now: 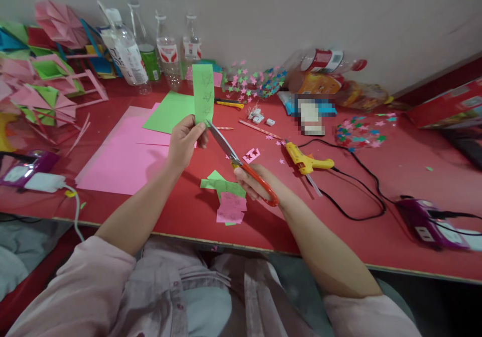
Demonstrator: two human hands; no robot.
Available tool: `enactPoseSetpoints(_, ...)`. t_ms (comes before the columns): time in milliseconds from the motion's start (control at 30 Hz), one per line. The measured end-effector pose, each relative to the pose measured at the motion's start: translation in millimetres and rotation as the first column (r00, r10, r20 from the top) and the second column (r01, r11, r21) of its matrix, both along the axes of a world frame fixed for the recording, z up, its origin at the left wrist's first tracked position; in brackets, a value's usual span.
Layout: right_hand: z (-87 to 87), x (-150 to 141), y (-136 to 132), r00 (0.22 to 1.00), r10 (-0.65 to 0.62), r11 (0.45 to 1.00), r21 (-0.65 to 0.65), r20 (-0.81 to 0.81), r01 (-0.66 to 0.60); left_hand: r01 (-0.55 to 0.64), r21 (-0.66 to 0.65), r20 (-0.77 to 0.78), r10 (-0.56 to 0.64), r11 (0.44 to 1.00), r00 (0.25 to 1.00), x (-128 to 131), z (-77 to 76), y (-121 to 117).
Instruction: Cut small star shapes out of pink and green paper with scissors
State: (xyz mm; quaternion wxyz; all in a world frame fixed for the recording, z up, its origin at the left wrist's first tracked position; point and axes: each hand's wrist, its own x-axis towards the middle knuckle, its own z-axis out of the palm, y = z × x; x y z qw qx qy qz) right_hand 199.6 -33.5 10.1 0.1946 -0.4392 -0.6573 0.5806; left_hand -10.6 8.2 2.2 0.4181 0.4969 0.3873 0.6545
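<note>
Green paper strip (204, 90), upright, star-marked, left hand (186, 142) pinching its base, right hand (268, 175) gripping scissors (235, 157)

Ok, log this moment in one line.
Left hand: holding green rectangular paper strip with drawn stars | Right hand: holding red-handled metal scissors | Blade tips: at strip's lower edge

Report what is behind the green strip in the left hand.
Behind the green strip, a green sheet shows at left, a yellow-and-black cutter and pink paper at right; whatever the strip covers is hidden.
</note>
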Motion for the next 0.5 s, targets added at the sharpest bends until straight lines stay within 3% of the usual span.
enactPoseSetpoints(500, 2.1, -2.1, 0.0, 0.999, -0.036, 0.999, -0.039, 0.011, 0.036, 0.007, 0.007, 0.017, -0.007, 1.0, 1.0, -0.3, -0.4, 0.8)
